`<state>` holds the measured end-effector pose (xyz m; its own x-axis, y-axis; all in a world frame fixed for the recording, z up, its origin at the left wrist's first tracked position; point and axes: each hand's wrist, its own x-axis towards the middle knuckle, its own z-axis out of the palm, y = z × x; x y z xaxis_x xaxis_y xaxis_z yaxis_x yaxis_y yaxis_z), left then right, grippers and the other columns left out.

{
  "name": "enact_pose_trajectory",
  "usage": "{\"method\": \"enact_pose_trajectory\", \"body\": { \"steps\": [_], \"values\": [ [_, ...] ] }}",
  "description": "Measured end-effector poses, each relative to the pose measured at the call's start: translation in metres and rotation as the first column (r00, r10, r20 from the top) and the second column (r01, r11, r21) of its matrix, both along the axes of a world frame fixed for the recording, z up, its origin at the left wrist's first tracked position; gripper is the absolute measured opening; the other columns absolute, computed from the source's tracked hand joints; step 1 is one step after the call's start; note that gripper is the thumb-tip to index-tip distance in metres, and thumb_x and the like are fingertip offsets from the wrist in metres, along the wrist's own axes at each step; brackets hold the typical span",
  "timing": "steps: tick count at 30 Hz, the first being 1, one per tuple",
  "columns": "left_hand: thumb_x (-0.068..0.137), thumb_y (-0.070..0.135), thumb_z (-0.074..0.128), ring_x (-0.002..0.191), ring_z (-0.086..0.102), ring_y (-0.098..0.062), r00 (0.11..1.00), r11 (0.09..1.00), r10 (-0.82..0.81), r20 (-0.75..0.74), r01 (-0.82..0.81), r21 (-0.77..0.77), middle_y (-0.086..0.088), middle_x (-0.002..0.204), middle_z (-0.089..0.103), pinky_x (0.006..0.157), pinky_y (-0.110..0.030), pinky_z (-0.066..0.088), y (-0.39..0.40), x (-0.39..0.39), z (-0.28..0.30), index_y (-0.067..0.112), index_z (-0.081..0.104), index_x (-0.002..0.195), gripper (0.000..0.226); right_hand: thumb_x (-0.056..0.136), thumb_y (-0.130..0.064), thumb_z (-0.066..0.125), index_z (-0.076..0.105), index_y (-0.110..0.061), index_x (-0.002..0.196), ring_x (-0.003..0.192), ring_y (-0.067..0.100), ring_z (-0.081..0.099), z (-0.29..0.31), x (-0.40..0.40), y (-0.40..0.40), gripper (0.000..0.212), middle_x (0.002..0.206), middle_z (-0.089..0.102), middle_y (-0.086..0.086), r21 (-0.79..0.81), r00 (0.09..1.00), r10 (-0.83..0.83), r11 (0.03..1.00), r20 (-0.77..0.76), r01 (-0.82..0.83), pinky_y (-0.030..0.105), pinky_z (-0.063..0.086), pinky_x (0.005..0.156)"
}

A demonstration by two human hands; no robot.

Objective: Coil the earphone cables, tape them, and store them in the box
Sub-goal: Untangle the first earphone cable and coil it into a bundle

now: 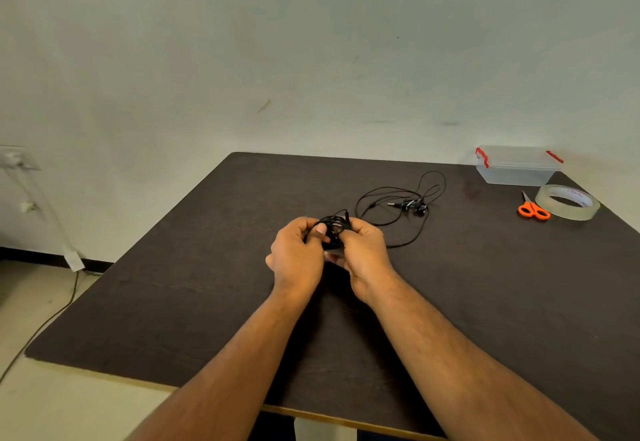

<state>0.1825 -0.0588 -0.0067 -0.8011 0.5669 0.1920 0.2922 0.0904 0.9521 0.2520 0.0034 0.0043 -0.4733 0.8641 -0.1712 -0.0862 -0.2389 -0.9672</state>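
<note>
Dark table [485, 302] against a pale wall. Frame centre: fingers of both hands curled tight round a coiled black earphone cable [334, 224]; left hand [298, 257] with thumb pressed on the bundle, right hand [363, 253] gripping its other side. Both forearms reach up from the lower edge, wrists close together above the table. Second earphone cable [405, 203] lies loose just beyond. Upper right: clear box [516, 167] with red clips, tape roll [568, 203], orange scissors [533, 210].

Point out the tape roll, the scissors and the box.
tape roll [568, 214], head view, on its front outer wall
scissors [533, 210], head view, on the orange handles
box [516, 174], head view, on its front wall
</note>
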Motion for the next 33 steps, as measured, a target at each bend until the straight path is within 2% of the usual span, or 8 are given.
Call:
{"method": "enact_pose_trajectory", "body": {
  "steps": [4,7,11,16,22,27,30,33],
  "values": [
    [0.092,0.026,0.060,0.078,0.065,-0.001,0.987,0.999,0.020,-0.160,-0.026,-0.036,0.019,0.070,0.068,0.094,-0.040,0.043,0.001,-0.003,0.002,0.047,0.064,0.075,0.027,0.096,-0.012,0.054,0.070,-0.019,0.096,0.102,0.022,0.067,-0.001,0.005,0.002,0.018,0.100,0.074,0.003,0.004,0.995,0.096,0.995,0.037,-0.096,0.037,0.055,0.085],
    [0.095,0.018,0.052,0.078,0.056,-0.009,0.822,0.987,0.049,-0.567,-0.125,-0.096,0.013,0.073,0.066,0.078,-0.032,0.025,-0.004,-0.001,0.002,0.034,0.068,0.099,0.024,0.096,-0.010,0.052,0.069,-0.018,0.098,0.091,0.021,0.068,0.004,0.006,0.002,0.018,0.097,0.074,0.004,-0.085,0.996,0.088,0.993,0.022,-0.086,0.039,0.055,0.088],
    [0.092,0.018,0.056,0.076,0.054,-0.014,0.674,0.979,0.076,-0.734,-0.191,-0.074,0.012,0.082,0.070,0.069,-0.031,0.015,-0.001,-0.001,-0.006,0.029,0.069,0.105,0.021,0.091,0.009,0.047,0.066,-0.006,0.093,0.070,0.018,0.062,0.016,0.002,-0.002,0.025,0.082,0.067,0.010,-0.231,0.965,-0.106,0.972,-0.242,0.049,0.031,0.054,0.067],
    [0.090,0.014,0.063,0.072,0.054,-0.013,0.723,0.982,0.121,-0.680,-0.187,-0.025,0.010,0.074,0.067,0.069,-0.029,0.013,-0.001,0.006,-0.005,0.026,0.071,0.101,0.018,0.084,0.018,0.044,0.065,-0.005,0.084,0.077,0.023,0.060,0.011,-0.001,-0.011,0.031,0.086,0.064,0.012,-0.185,0.922,-0.226,0.967,-0.314,0.174,0.032,0.054,0.072],
    [0.095,0.025,0.053,0.085,0.058,-0.008,0.899,0.983,0.137,-0.415,-0.175,-0.055,0.013,0.081,0.067,0.080,-0.005,0.012,0.003,0.003,-0.008,0.035,0.068,0.102,0.019,0.089,0.008,0.053,0.069,-0.003,0.093,0.085,0.022,0.065,0.004,0.005,-0.010,0.021,0.087,0.070,0.012,-0.018,0.991,-0.029,0.999,-0.133,0.027,0.032,0.052,0.073],
    [0.096,0.023,0.052,0.082,0.052,-0.008,0.820,0.975,0.133,-0.556,-0.210,-0.078,0.010,0.077,0.064,0.072,-0.022,0.014,0.002,0.002,-0.009,0.032,0.069,0.106,0.021,0.091,-0.003,0.059,0.070,-0.006,0.092,0.082,0.024,0.067,0.008,0.010,-0.006,0.011,0.095,0.073,0.017,0.004,0.999,0.034,0.999,0.028,-0.034,0.043,0.057,0.080],
    [0.097,0.024,0.050,0.083,0.050,-0.009,0.776,0.968,0.098,-0.623,-0.220,-0.122,0.010,0.080,0.063,0.072,-0.025,0.011,0.001,0.002,-0.007,0.033,0.067,0.110,0.024,0.089,-0.002,0.060,0.069,-0.011,0.083,0.073,0.019,0.066,0.009,0.011,-0.005,0.014,0.084,0.073,0.012,-0.008,0.999,-0.021,1.000,0.028,0.021,0.035,0.055,0.067],
    [0.097,0.025,0.051,0.083,0.055,-0.008,0.829,0.979,0.081,-0.553,-0.170,-0.111,0.010,0.077,0.065,0.072,-0.026,0.013,0.004,0.001,-0.008,0.032,0.068,0.107,0.022,0.087,0.001,0.059,0.071,-0.017,0.082,0.082,0.017,0.067,0.003,0.012,-0.006,0.022,0.085,0.073,0.004,-0.056,0.999,-0.049,0.997,-0.008,0.048,0.029,0.050,0.068]
  ]
}}
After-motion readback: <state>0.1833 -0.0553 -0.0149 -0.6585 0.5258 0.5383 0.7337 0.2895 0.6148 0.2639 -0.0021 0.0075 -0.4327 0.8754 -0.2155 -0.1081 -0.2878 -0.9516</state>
